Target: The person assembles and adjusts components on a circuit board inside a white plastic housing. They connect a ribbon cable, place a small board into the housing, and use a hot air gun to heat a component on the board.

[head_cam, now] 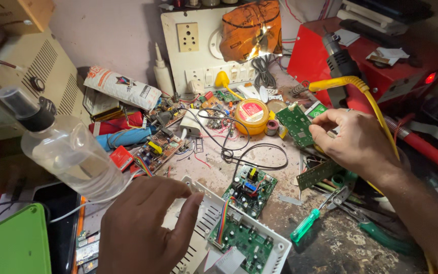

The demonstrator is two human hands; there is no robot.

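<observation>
The left hand (145, 226) lies half open on the white box (259, 238), holding nothing. The box looks light, and the green boards inside could break, so hold its edges. The right hand (353, 144) seems curled, maybe pinching a small green board (297, 124).

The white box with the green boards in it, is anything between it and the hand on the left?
Nothing visible. The left hand already rests on the white box, fingers on its slotted top by the ribbon cable. The clear spray bottle lies further left, off to the side. The right hand is away, near a small green board.
</observation>
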